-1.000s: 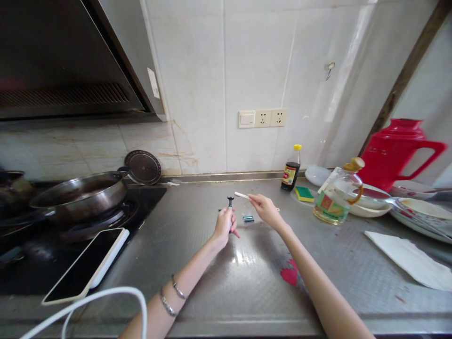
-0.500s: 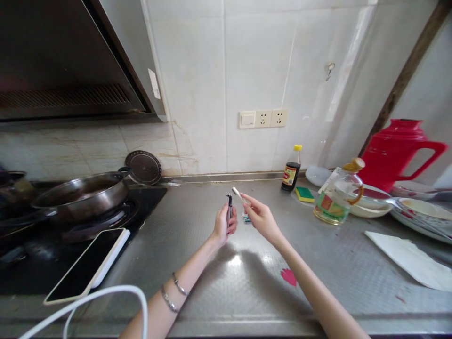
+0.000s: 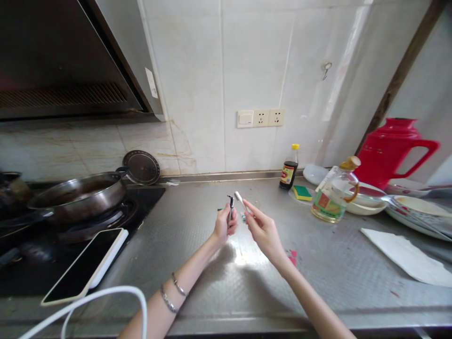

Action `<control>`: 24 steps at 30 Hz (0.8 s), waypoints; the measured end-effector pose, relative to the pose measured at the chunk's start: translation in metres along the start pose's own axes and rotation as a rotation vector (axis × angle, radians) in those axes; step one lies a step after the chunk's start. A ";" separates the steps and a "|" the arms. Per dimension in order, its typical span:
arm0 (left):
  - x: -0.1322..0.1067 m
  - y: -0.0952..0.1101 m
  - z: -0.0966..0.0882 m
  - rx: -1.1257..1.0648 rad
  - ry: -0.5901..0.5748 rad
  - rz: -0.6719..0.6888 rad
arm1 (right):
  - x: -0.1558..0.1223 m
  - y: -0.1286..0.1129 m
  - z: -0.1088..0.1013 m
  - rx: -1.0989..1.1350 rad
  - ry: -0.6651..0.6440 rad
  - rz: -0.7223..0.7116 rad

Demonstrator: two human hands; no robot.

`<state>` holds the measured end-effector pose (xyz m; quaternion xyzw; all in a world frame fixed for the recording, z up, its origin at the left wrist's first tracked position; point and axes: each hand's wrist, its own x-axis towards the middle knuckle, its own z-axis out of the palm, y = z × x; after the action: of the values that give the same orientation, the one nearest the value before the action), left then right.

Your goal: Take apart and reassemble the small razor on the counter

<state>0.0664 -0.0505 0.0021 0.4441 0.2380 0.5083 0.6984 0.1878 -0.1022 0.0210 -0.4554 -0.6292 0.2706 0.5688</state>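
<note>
My left hand [image 3: 225, 225] is closed around the handle of a slim dark tool [image 3: 231, 203] with a short, angled black head, held upright above the metal counter [image 3: 176, 254]. Its exact kind is too small to tell. Between the fingertips of my right hand [image 3: 262, 227] is a thin white stick [image 3: 238, 197] with a thicker white end, tilted up to the left. That end is close to the tool's head; whether they touch I cannot tell. Behind the hands lies a small teal-and-white item [image 3: 243, 216], partly hidden.
At left, a pan [image 3: 79, 193] sits on the black stove, with a phone [image 3: 86, 266] and white cable [image 3: 106, 291] nearer. At right are a sauce bottle [image 3: 288, 172], sponge [image 3: 302, 193], oil jug [image 3: 330, 200], red thermos [image 3: 384, 153], dishes and white paper [image 3: 406, 256].
My right hand has lowered slightly, and the white stick's tip has come nearer the dark tool's head. The right forearm now covers part of the pink patch. The view has shifted slightly.
</note>
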 end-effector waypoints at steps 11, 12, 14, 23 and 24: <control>0.002 -0.003 -0.001 0.016 0.006 0.030 | -0.002 -0.002 0.002 -0.120 0.055 -0.130; 0.002 -0.003 -0.001 0.022 0.011 0.033 | 0.000 -0.002 0.002 -0.119 0.062 -0.135; 0.002 -0.004 -0.001 0.039 0.022 0.044 | 0.002 -0.002 0.003 -0.115 0.061 -0.145; 0.004 -0.003 -0.004 0.086 0.074 0.084 | -0.001 -0.001 0.006 -0.142 0.050 -0.151; 0.004 -0.003 -0.004 0.100 0.083 0.081 | 0.001 -0.001 0.006 -0.148 0.061 -0.152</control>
<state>0.0666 -0.0455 -0.0021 0.4663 0.2738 0.5414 0.6438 0.1819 -0.1011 0.0212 -0.4551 -0.6625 0.1654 0.5715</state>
